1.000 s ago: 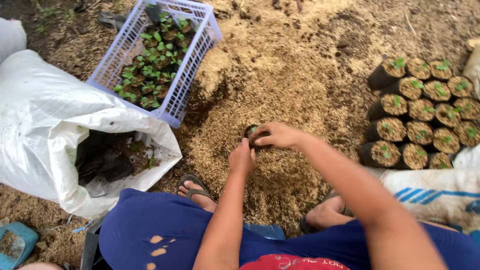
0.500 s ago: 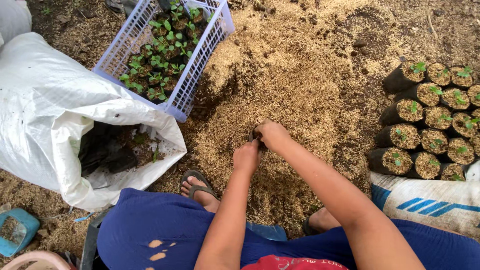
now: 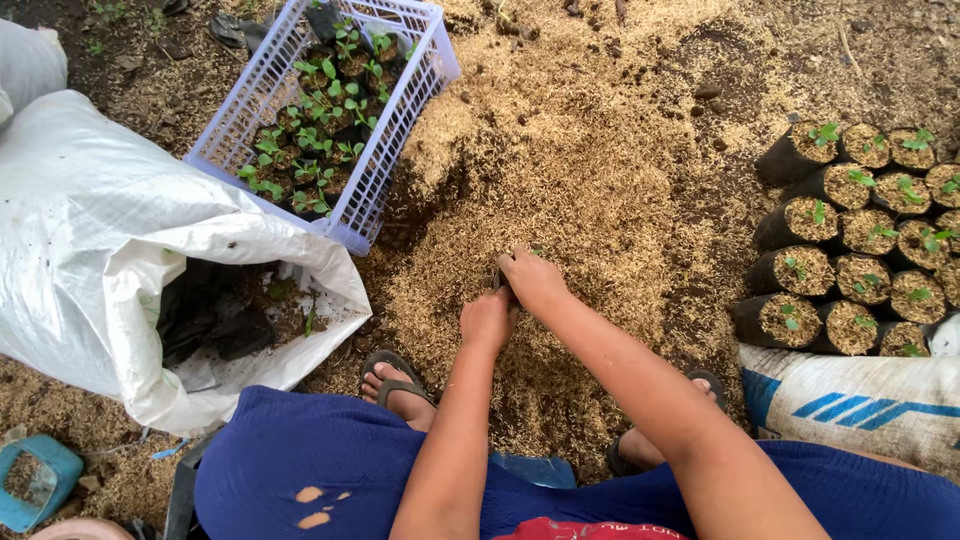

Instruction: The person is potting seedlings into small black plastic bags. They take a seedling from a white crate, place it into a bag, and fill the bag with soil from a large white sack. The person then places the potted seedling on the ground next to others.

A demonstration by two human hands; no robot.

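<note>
Both hands are working low over a heap of pale, straw-coloured husk mix (image 3: 560, 200) spread on the ground. The left hand (image 3: 487, 320) and right hand (image 3: 532, 280) are touching, fingers curling closed around a small black planting bag (image 3: 497, 279), mostly hidden between them near the heap's near edge. A lilac plastic crate of green seedlings (image 3: 330, 110) is sitting at the far left, beside an open white sack (image 3: 110, 240). Filled black seedling bags (image 3: 860, 240) are standing in rows at the right.
</note>
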